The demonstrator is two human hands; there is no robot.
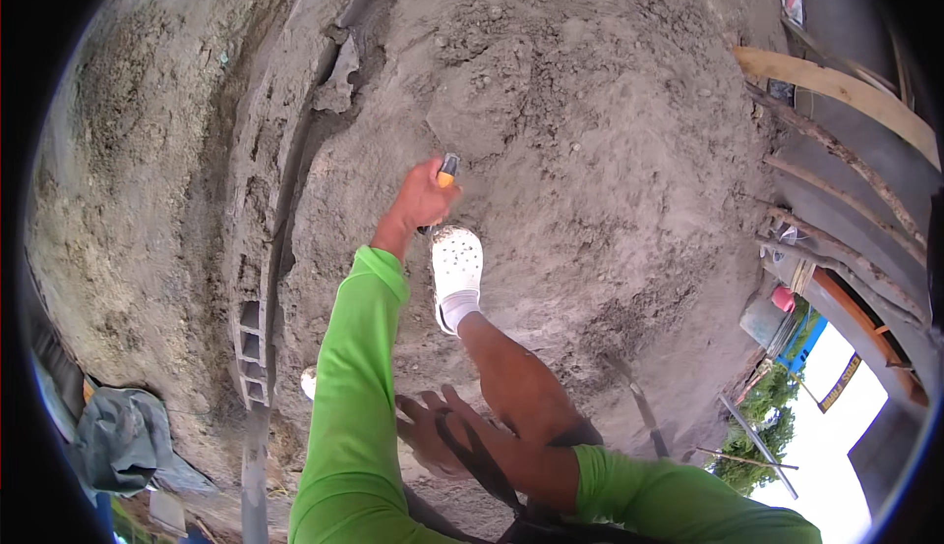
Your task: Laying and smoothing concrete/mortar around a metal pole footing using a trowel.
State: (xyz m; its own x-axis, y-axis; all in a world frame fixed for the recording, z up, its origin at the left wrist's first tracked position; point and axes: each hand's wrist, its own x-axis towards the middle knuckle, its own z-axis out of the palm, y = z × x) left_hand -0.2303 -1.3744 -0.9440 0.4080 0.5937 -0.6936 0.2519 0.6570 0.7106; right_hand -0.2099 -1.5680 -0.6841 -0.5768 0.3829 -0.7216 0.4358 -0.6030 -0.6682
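Note:
My left hand (425, 198), at the end of a bright green sleeve, is closed around a tool with a yellow-and-black handle (448, 172). The tool's working end is hidden or too small to make out. Just below that hand is my foot in a white clog (457, 264) with holes on top, standing on grey sandy soil (590, 180). My right hand (442, 436) hangs beside my bent leg, fingers stretched and apart, with nothing seen in it. A dark strap (482, 460) crosses in front of it. Part of a second white shoe (309, 383) shows left of my left sleeve.
A row of hollow concrete blocks (252, 347) runs along the left, with a broken chunk (339, 77) farther up. Wooden poles (841, 151) and a curved plank (836, 87) lie at the right, near a bucket (762, 323). A dark tarp (123, 436) lies lower left.

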